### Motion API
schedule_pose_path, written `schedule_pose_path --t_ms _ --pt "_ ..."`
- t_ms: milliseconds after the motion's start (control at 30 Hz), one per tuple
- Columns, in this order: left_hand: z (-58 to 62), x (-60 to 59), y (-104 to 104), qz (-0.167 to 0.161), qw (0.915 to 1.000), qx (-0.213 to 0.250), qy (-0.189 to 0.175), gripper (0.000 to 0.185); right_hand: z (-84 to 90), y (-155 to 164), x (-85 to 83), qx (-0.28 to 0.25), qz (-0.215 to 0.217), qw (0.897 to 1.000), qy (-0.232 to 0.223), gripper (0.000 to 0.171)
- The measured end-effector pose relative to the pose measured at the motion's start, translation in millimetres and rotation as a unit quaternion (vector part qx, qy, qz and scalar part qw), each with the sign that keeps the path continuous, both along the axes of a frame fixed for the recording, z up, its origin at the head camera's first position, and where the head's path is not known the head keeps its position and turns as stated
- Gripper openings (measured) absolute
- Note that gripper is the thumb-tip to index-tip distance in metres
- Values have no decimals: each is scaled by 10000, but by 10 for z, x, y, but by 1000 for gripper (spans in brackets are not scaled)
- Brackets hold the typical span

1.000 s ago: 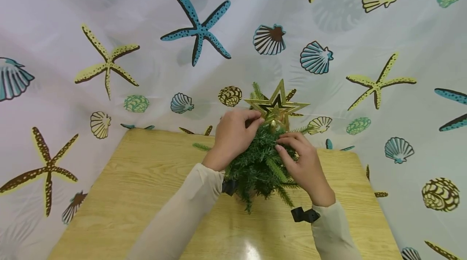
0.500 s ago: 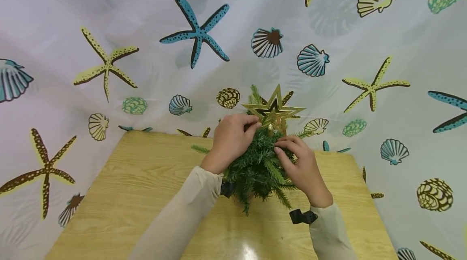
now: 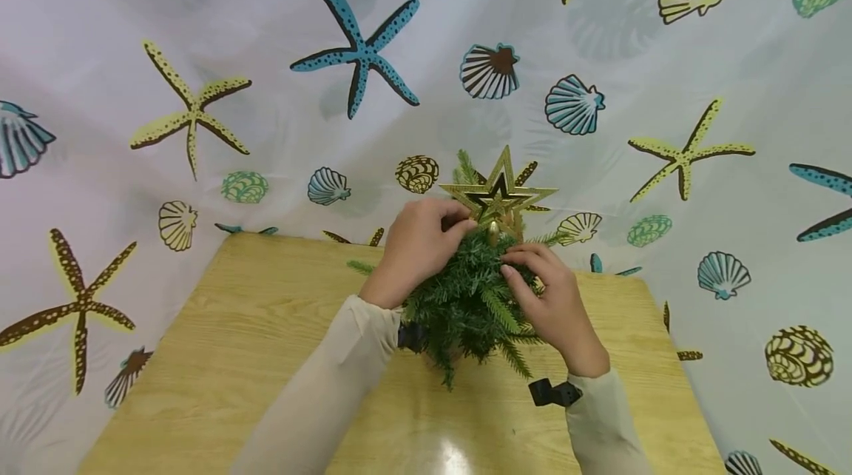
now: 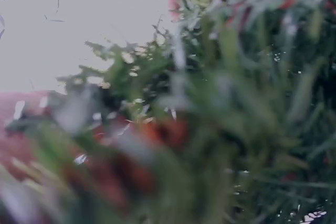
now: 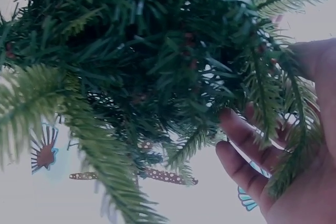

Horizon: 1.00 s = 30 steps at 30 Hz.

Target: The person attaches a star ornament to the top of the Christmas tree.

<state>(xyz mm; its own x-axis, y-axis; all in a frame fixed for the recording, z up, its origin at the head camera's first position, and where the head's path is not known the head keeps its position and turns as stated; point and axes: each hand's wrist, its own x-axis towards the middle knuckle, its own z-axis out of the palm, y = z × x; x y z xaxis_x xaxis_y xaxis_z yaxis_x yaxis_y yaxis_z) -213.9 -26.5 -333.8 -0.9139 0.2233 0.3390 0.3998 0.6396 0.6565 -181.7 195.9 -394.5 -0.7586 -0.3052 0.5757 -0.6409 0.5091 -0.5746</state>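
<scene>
Left wrist view almost wholly blurred: only smeared green needles, reddish patches and a pale backdrop to be made out, no fingers distinguishable there. Right wrist view filled from below by the small green artificial fir tree [image 5: 157,61], with fingers [image 5: 247,150] of the right hand [image 5: 294,145] spread among the lower twigs; trunk and base hidden behind branches. From the head view, foot of the tree also hidden under foliage and the two pale sleeves; small black clips showing at each wrist, cut off in part.

Stood upright near the far middle of the light wooden table [image 3: 220,356], the tree [image 3: 469,297], topped by a gold open-work plastic star [image 3: 499,194] leaning slightly. Left hand [image 3: 416,249] curled at the star's lower left point, fingertips pinching there, grip closed on the star as far as could be seen. Right hand [image 3: 555,305] laid against the tree's right side just beneath the star, forefinger and thumb nipping a twig near the top, the other fingers loosely bent among the needles.

Table of pale grained wood, with a bright glare spot at the near edge. Behind and on both sides, a white hanging sheet [image 3: 133,16] printed with blue and yellow starfish, striped scallop shells and brown spiral shells, draped in soft folds down to the table's edges.
</scene>
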Motion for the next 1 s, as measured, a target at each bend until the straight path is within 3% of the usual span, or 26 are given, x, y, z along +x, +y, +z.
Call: schedule_pose_path --t_ms 233,533,833,1000 --pt "35 26 43 -19 9997 -226 -78 16 37 68 24 -5 -9 9999 104 19" --pt "48 56 31 -35 9999 -144 51 14 56 87 74 -266 -18 9989 394 21" --pt "103 93 -117 -158 9993 215 249 12 118 95 140 -312 -23 9984 468 22" --pt "139 211 -319 22 9985 155 529 16 155 124 180 -277 -118 9978 592 22"
